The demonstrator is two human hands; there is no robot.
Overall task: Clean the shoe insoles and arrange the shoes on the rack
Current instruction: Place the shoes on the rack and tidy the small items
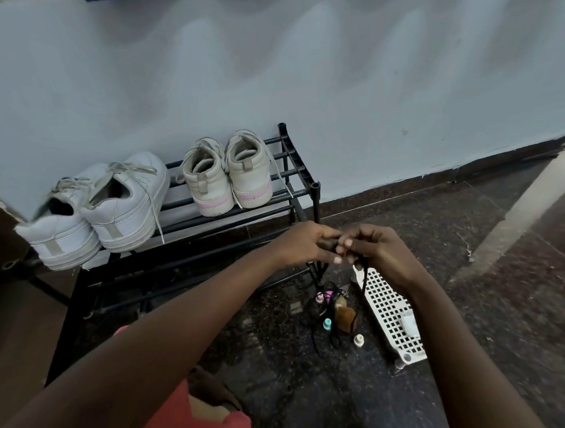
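Shoes (208,184) on blk rack (315,186) | dark floor (436,220), pale wall (345,87) | L hand (301,243), R hand (383,250) fingers (337,259) pinch cord (364,275)

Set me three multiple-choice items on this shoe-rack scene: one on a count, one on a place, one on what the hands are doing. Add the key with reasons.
1. How many shoes stand on the top shelf of the rack?
A two
B four
C six

2. Where does the white perforated panel lie?
A on the rack's top shelf
B on the floor, right of the rack
C propped against the wall

3. What are the left hand and right hand doing?
A both grip a dark cord
B both lie flat on the floor
C each holds a shoe

Key:
1 B: a white pair and a beige pair with pink trim sit side by side.
2 B: it lies flat on the floor by the rack's front right leg.
3 A: both hands' fingers curl round the cord, which hangs below them.
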